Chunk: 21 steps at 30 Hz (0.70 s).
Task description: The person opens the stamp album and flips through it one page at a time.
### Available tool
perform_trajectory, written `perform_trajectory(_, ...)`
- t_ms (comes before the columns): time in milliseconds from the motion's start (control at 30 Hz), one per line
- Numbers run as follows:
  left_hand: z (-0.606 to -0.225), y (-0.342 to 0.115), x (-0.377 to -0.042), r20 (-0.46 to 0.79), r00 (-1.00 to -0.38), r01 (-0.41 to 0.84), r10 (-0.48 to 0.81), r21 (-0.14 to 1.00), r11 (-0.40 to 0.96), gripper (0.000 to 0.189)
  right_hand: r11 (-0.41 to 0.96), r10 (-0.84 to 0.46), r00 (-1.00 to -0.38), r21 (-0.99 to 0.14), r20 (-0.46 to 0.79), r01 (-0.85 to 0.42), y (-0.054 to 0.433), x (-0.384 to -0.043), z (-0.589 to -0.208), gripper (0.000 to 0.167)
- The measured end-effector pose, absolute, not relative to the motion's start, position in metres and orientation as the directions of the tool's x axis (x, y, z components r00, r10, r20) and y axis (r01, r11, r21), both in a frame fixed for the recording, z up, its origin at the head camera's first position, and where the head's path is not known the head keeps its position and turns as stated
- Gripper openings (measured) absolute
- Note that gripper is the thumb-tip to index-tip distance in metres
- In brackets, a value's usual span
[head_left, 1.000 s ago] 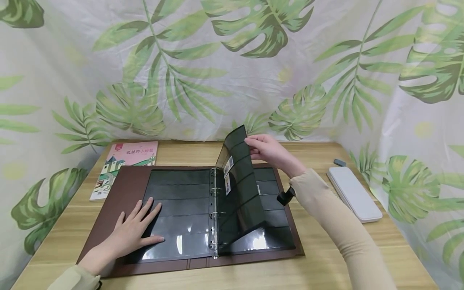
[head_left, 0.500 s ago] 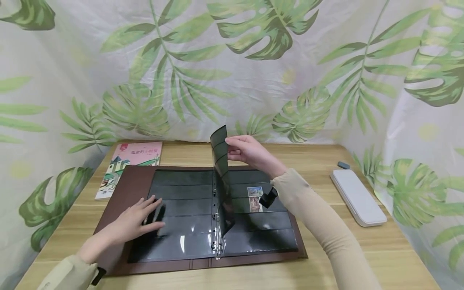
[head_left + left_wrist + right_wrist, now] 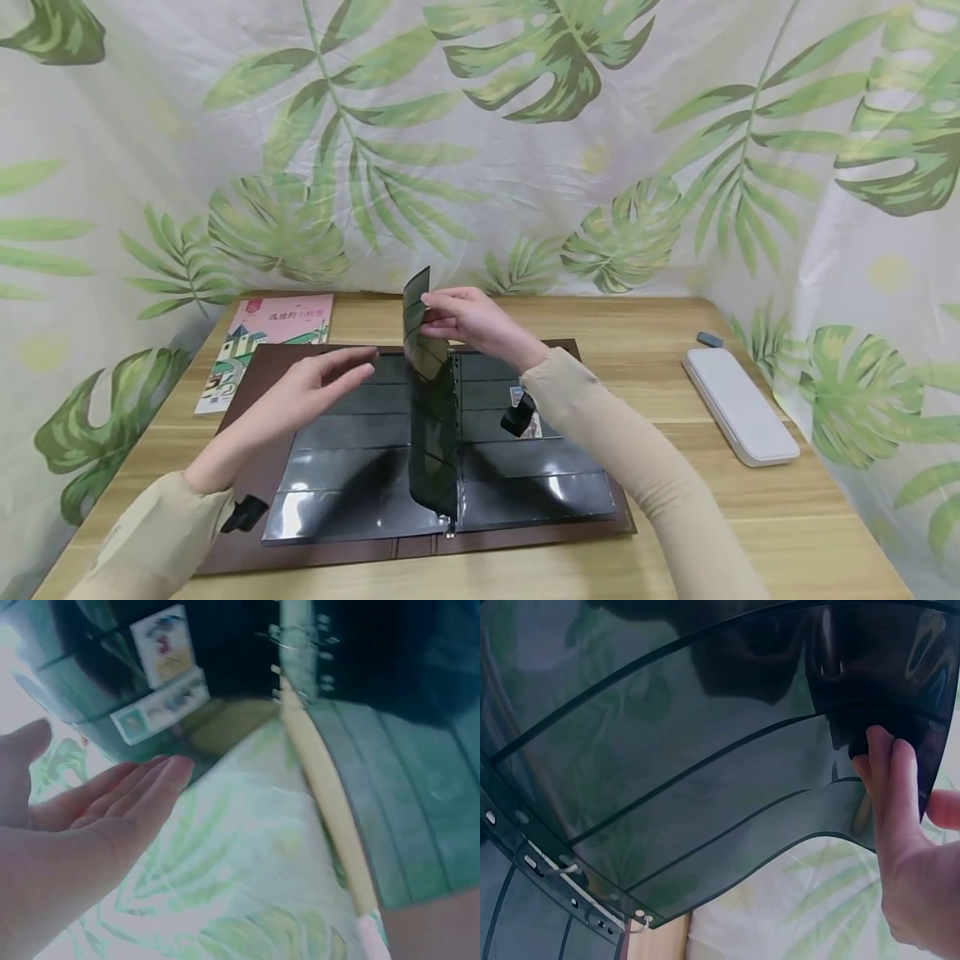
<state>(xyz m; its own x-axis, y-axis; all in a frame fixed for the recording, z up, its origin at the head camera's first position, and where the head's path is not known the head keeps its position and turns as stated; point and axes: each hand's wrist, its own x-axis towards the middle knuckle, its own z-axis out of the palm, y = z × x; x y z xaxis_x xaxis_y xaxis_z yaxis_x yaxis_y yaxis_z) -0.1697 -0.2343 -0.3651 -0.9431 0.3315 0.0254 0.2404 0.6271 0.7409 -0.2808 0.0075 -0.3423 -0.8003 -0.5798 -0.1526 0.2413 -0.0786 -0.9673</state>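
Observation:
A brown ring-bound stamp album (image 3: 281, 362) lies spread on the table, its dark pages divided into clear strip pockets. My right hand (image 3: 480, 325) pinches the outer edge of one black page (image 3: 433, 442), which stands nearly upright over the rings and bows. In the right wrist view, the fingers (image 3: 900, 780) press on one face of that page near its edge, thumb on the other side. My left hand (image 3: 303, 387) is raised over the left page, fingers extended, apart from the lifted page. Stamps (image 3: 163, 649) show on that page's left-facing side. Another stamp (image 3: 535, 427) on the right page is partly covered by my right wrist camera.
A pink-covered book (image 3: 300, 314) lies partly under the album at the back left. To the right are a long white case (image 3: 738, 408) and a small grey block (image 3: 709, 339). A leaf-print cloth (image 3: 525, 208) hangs behind the wooden table (image 3: 637, 321).
My right hand has swung the page leftward from the right side, past the rings, uncovering stamps on the right page. My left hand has lifted off the left page and moved toward the turning page.

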Motion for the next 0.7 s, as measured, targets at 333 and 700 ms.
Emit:
perform_trajectory(333, -0.342, -0.210, -0.177, 0.010, -0.945, 0.189, 0.326, 0.831, 0.523, 0.058, -0.095, -0.579, -0.796, -0.954, -0.179, 0.283, -0.003, -0.277, -0.342, 0.035)
perform_trajectory(700, -0.330, -0.205, -0.173, -0.010, -0.955, 0.169, 0.295, 0.801, 0.574, 0.054, 0.019, -0.583, -0.799, -0.986, -0.146, 0.167, 0.001, -0.277, -0.341, 0.040)
